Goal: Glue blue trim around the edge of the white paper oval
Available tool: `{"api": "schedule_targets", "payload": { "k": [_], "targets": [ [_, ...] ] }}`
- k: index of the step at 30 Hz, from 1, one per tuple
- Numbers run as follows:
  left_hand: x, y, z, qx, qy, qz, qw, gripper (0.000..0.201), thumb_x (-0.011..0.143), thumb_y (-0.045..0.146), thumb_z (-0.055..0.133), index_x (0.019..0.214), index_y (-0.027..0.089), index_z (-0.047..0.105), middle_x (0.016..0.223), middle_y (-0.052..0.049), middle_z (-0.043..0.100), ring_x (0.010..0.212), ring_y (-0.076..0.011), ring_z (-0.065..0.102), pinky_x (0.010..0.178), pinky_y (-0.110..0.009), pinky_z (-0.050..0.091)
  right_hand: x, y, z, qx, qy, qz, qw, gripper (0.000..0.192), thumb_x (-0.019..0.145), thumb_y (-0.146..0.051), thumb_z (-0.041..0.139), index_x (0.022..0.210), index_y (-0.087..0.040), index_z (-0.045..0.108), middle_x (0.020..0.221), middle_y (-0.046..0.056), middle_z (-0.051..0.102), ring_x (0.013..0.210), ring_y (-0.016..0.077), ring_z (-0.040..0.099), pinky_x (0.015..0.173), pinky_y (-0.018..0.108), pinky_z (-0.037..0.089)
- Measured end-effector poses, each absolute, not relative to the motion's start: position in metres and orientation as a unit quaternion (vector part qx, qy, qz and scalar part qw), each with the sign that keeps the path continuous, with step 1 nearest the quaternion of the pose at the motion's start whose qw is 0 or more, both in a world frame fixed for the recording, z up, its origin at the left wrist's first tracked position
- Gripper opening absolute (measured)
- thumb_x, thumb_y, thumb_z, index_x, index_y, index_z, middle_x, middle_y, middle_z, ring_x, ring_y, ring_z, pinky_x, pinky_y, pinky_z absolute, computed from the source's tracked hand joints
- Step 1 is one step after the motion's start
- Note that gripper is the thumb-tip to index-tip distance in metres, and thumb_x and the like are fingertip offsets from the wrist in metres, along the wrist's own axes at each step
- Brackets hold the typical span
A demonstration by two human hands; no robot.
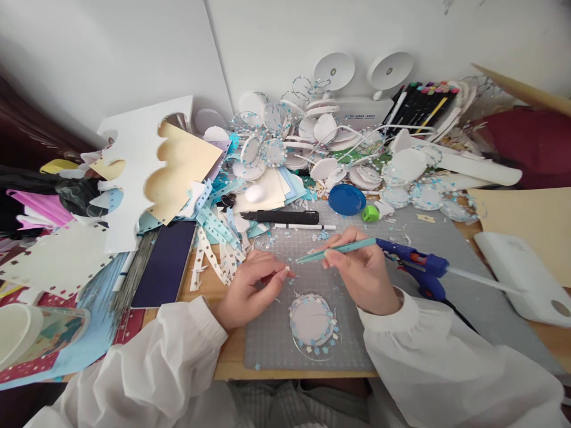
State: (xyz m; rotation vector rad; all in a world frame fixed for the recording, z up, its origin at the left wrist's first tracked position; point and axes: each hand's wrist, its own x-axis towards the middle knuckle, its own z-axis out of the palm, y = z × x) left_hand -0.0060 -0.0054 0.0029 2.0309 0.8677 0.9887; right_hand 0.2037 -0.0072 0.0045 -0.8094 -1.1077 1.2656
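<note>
Gripping teal tweezers (335,250) in my right hand (363,273) over the cutting mat's (267,339) middle. My left hand (250,288) pinches its fingertips shut just above the flower-ringed disc (312,320).

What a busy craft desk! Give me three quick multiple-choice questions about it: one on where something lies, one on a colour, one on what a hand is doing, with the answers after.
1. Where does the blue glue gun lie?
A. On the grey cutting mat, beside the right hand
B. On the dark notebook
C. Against the wall

2. What colour are the tweezers?
A. Red
B. Teal
C. Black

3. What is the right hand doing?
A. Resting flat and empty
B. Gripping the glue gun
C. Holding the tweezers, tips toward the left hand

Answers:
1 A: the gun lies on the mat just past the right hand.
2 B: the thin tool is pale blue-green.
3 C: the fingers pinch the tweezers, which point at the left fingertips, above the white disc ringed with blue flowers.
</note>
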Motion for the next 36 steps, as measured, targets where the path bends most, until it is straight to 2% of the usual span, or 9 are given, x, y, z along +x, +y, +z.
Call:
{"api": "schedule_targets", "payload": {
  "k": [3, 10, 15, 24, 28, 32, 33, 36],
  "targets": [
    [-0.006, -0.005, 0.003, 0.784, 0.335, 0.383, 0.354, 0.02, 0.094, 0.019, 0.049, 0.086, 0.016, 0.067, 0.063, 0.001, 0.057, 0.061, -0.0121, 0.05, 0.072, -0.03, 0.039, 0.205, -0.005, 0.006, -0.35, -0.461, 0.542, 0.609, 0.014, 0.078, -0.022, 0.073, 0.077, -0.022, 0.059, 0.074, -0.002, 0.063, 0.06, 0.011, 0.055, 0.059, 0.028, 0.043],
    [-0.005, -0.006, 0.005, 0.793, 0.319, 0.379, 0.353, 0.022, 0.094, 0.019, 0.048, 0.086, 0.015, 0.068, 0.064, -0.001, 0.058, 0.061, -0.0125, 0.05, 0.069, -0.03, 0.038, 0.203, -0.009, 0.004, -0.363, -0.519, 0.556, 0.539, 0.012, 0.082, -0.02, 0.069, 0.078, -0.022, 0.058, 0.077, 0.0, 0.065, 0.065, 0.0122, 0.057, 0.062, 0.029, 0.045],
    [-0.005, -0.004, 0.006, 0.8, 0.316, 0.381, 0.34, 0.022, 0.095, 0.019, 0.048, 0.087, 0.016, 0.068, 0.062, 0.0, 0.057, 0.06, -0.0121, 0.049, 0.069, -0.03, 0.036, 0.204, -0.007, 0.003, -0.362, -0.517, 0.56, 0.537, 0.013, 0.083, -0.02, 0.068, 0.077, -0.021, 0.057, 0.077, 0.0, 0.065, 0.063, 0.0116, 0.056, 0.061, 0.028, 0.044],
    [-0.005, -0.006, 0.01, 0.807, 0.313, 0.363, 0.344, 0.025, 0.096, 0.023, 0.046, 0.087, 0.016, 0.068, 0.062, 0.0, 0.058, 0.061, -0.0128, 0.051, 0.07, -0.03, 0.038, 0.201, -0.006, 0.008, -0.357, -0.446, 0.615, 0.543, 0.019, 0.077, -0.028, 0.073, 0.073, -0.021, 0.056, 0.067, -0.002, 0.06, 0.057, 0.0116, 0.052, 0.056, 0.029, 0.039],
    [-0.007, -0.003, 0.009, 0.798, 0.341, 0.374, 0.327, 0.022, 0.094, 0.021, 0.048, 0.087, 0.017, 0.068, 0.075, -0.004, 0.062, 0.075, -0.0156, 0.055, 0.074, -0.031, 0.043, 0.2, -0.002, 0.016, -0.359, -0.354, 0.657, 0.56, 0.024, 0.067, -0.029, 0.079, 0.069, -0.021, 0.057, 0.059, -0.004, 0.051, 0.053, 0.0093, 0.045, 0.052, 0.027, 0.037],
    [-0.012, 0.002, 0.02, 0.779, 0.385, 0.424, 0.255, 0.015, 0.091, 0.017, 0.052, 0.1, 0.019, 0.064, 0.098, -0.008, 0.058, 0.095, -0.0192, 0.055, 0.083, -0.034, 0.047, 0.201, 0.003, 0.017, -0.353, -0.306, 0.676, 0.57, 0.028, 0.062, -0.029, 0.082, 0.068, -0.02, 0.056, 0.059, -0.006, 0.048, 0.052, 0.0072, 0.042, 0.051, 0.025, 0.037],
    [-0.014, 0.001, 0.026, 0.778, 0.382, 0.438, 0.24, 0.018, 0.091, 0.015, 0.05, 0.102, 0.019, 0.063, 0.099, -0.008, 0.058, 0.096, -0.0195, 0.055, 0.084, -0.035, 0.047, 0.201, 0.004, 0.017, -0.349, -0.299, 0.679, 0.572, 0.028, 0.061, -0.029, 0.082, 0.068, -0.02, 0.056, 0.058, -0.006, 0.047, 0.051, 0.0068, 0.042, 0.05, 0.024, 0.037],
    [-0.02, -0.015, 0.054, 0.801, 0.328, 0.435, 0.25, 0.028, 0.095, 0.015, 0.04, 0.091, 0.02, 0.067, 0.089, -0.008, 0.063, 0.09, -0.0205, 0.059, 0.082, -0.037, 0.048, 0.201, 0.005, 0.014, -0.341, -0.287, 0.684, 0.577, 0.031, 0.06, -0.028, 0.083, 0.068, -0.02, 0.054, 0.054, -0.008, 0.044, 0.051, 0.006, 0.041, 0.05, 0.023, 0.036]
  ]
}}
